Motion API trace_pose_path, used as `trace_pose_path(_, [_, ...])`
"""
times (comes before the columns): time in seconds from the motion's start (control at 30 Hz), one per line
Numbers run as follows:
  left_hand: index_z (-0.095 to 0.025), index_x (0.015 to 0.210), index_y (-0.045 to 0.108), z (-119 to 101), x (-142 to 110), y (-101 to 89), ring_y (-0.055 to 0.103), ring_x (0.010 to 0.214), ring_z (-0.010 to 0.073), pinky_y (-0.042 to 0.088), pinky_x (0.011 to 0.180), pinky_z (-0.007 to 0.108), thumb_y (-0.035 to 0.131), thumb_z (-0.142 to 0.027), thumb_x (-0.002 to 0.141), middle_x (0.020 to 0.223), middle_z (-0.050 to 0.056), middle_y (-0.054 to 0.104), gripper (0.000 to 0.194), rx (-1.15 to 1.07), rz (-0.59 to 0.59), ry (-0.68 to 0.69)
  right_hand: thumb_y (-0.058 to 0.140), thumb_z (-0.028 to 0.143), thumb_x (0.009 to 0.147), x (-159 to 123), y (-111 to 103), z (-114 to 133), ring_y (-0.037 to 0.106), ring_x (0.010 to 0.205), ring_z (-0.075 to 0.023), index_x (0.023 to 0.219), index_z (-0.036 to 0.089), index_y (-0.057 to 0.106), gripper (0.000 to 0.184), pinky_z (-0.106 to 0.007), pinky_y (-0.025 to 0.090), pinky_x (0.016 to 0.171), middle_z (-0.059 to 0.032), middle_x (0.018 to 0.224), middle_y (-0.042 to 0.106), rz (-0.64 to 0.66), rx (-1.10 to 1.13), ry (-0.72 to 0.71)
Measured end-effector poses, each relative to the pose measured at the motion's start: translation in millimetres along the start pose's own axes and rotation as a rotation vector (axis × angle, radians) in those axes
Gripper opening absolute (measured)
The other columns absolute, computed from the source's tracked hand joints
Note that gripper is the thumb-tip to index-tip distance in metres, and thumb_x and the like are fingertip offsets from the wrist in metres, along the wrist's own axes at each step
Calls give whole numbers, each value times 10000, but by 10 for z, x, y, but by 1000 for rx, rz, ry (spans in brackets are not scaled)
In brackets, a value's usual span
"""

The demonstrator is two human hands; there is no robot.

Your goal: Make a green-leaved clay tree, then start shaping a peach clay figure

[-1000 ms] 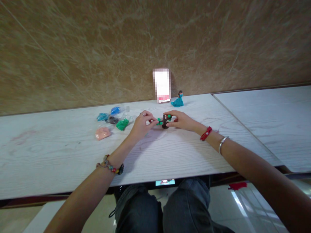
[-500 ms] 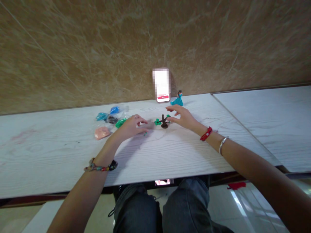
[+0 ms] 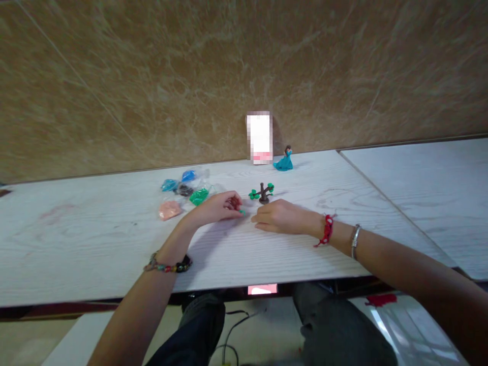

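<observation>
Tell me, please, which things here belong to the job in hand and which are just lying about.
Likely in the job:
tree, nearest both hands
green bit by the left hand
green bag, matching the leaves

Seemingly just lying about:
figure
phone
peach bag
blue bag
teal bag
</observation>
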State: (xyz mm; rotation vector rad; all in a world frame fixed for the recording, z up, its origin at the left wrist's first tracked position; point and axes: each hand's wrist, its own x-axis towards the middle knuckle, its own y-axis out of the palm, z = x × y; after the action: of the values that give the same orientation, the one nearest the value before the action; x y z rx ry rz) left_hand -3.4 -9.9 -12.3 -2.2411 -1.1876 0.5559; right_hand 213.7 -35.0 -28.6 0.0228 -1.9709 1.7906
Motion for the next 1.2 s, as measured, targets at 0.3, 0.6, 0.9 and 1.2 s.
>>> trace_pose_path(0.3, [-187, 828, 502, -9, -11, 25, 566, 610, 118, 427, 523, 225, 637, -293, 625, 713, -8, 596, 266, 36, 34, 2, 384, 278, 873, 11, -60, -33, 559, 709, -141, 841, 174, 612, 253, -278, 420, 635, -54, 768, 629, -83, 56, 168])
trace_pose_path(0.6, [-167, 966, 568, -127, 180, 296, 511, 895, 180, 440, 711, 300, 603, -371, 700, 965, 66, 532, 337, 295, -464, 181, 688, 241, 623, -122, -27, -533, 477, 1090, -220, 1289, 199, 338, 754, -422, 376, 936, -108, 1158, 523, -374, 465, 547])
trace_pose_path(0.9, [-163, 831, 600, -201, 302, 424, 504, 873, 173, 448, 733, 310, 564, -274, 738, 918, 52, 504, 149, 342, -538, 229, 626, 186, 660, 16, 157, -590, 584, 819, -138, 1227, 172, 425, 602, -375, 437, 879, -15, 834, 627, -421, 723, 542])
trace_pose_path(1.2, [-153, 812, 602, -236, 325, 421, 505, 875, 170, 457, 699, 301, 555, -238, 742, 954, 68, 504, 120, 326, -521, 214, 614, 150, 679, 44, 115, -544, 606, 841, -152, 1180, 137, 463, 523, -330, 444, 839, -50, 865, 658, -391, 587, 546])
